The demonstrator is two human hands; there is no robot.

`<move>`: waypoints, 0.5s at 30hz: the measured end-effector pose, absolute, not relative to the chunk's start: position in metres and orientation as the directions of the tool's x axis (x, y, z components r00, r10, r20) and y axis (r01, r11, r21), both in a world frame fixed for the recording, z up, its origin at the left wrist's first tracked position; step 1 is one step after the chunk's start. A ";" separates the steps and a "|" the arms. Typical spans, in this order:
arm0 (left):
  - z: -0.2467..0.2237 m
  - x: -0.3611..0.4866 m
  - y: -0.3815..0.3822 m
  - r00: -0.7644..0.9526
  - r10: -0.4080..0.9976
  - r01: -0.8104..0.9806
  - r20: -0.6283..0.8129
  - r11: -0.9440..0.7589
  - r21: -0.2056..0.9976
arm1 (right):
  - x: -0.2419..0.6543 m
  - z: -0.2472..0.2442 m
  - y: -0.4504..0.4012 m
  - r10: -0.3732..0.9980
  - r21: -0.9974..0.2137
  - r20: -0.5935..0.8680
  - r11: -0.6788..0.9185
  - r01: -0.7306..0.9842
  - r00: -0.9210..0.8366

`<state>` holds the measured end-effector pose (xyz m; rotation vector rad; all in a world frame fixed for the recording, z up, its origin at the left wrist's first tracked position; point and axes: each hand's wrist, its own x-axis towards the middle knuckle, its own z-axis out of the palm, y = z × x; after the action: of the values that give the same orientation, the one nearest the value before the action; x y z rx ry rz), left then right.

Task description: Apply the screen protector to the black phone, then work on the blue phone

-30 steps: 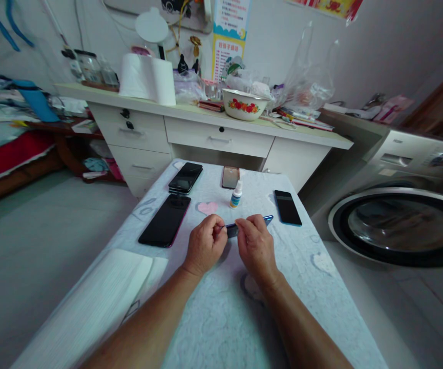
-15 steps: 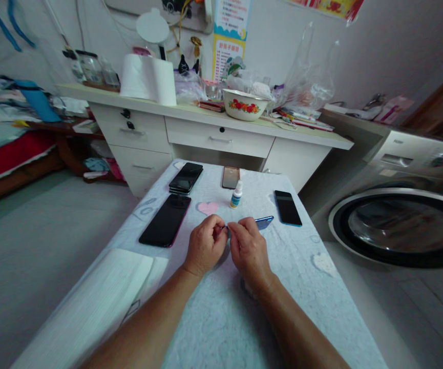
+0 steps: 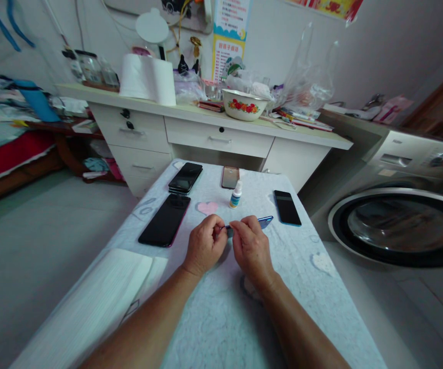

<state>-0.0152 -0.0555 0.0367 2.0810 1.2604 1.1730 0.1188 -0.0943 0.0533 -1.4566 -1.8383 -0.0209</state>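
Note:
A blue phone (image 3: pixel 266 221) is held on a tilt between my two hands, its far right end sticking out past my right knuckles. My left hand (image 3: pixel 207 239) is closed, fingers curled in a pinch at the phone's left end. Thumb and fingertips of my right hand (image 3: pixel 251 245) are pressed together at its near edge, close to the left fingers. Most of the phone is hidden behind the hands. Just beyond them stands a small white spray bottle (image 3: pixel 235 196) with a blue and yellow label.
Left on the cloth-covered table (image 3: pixel 221 318) lie a large black-screened phone (image 3: pixel 165 220), stacked phones (image 3: pixel 185 177) and folded white cloth or paper (image 3: pixel 102 297). A brownish phone or case (image 3: pixel 230 177) lies at the back, another phone (image 3: pixel 287 208) right. A washing machine (image 3: pixel 398 225) stands beside.
My right hand has shifted slightly right, away from my left fingertips, and a little more of the phone's edge shows between the hands. My left hand stays nearly still.

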 end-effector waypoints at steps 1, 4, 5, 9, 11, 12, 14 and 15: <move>0.037 -0.015 -0.056 0.227 0.869 0.498 0.440 -0.492 0.714 | 0.121 0.053 -0.094 0.817 -0.427 0.575 0.336 0.840 -0.035; 0.037 -0.015 -0.056 0.229 0.865 0.496 0.446 -0.498 0.711 | 0.127 0.053 -0.091 0.807 -0.416 0.590 0.312 0.854 -0.007; 0.037 -0.015 -0.055 0.229 0.865 0.497 0.447 -0.498 0.710 | 0.128 0.053 -0.091 0.805 -0.415 0.593 0.306 0.857 0.000; 0.036 -0.015 -0.055 0.225 0.870 0.502 0.438 -0.489 0.713 | 0.133 0.053 -0.089 0.796 -0.414 0.605 0.287 0.864 0.025; 0.036 -0.015 -0.055 0.223 0.871 0.503 0.438 -0.487 0.713 | 0.134 0.053 -0.089 0.792 -0.416 0.609 0.277 0.866 0.039; 0.036 -0.015 -0.055 0.223 0.871 0.504 0.437 -0.487 0.713 | 0.134 0.053 -0.090 0.793 -0.417 0.608 0.273 0.867 0.043; 0.035 -0.016 -0.055 0.225 0.873 0.505 0.433 -0.484 0.714 | 0.133 0.052 -0.090 0.793 -0.418 0.608 0.268 0.868 0.048; 0.035 -0.016 -0.055 0.226 0.874 0.504 0.431 -0.483 0.716 | 0.133 0.052 -0.091 0.793 -0.416 0.607 0.269 0.869 0.046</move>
<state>-0.0157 -0.0551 0.0355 2.0786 1.2677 1.1633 0.1328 -0.0910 0.0518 -1.5257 -1.7440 -0.1192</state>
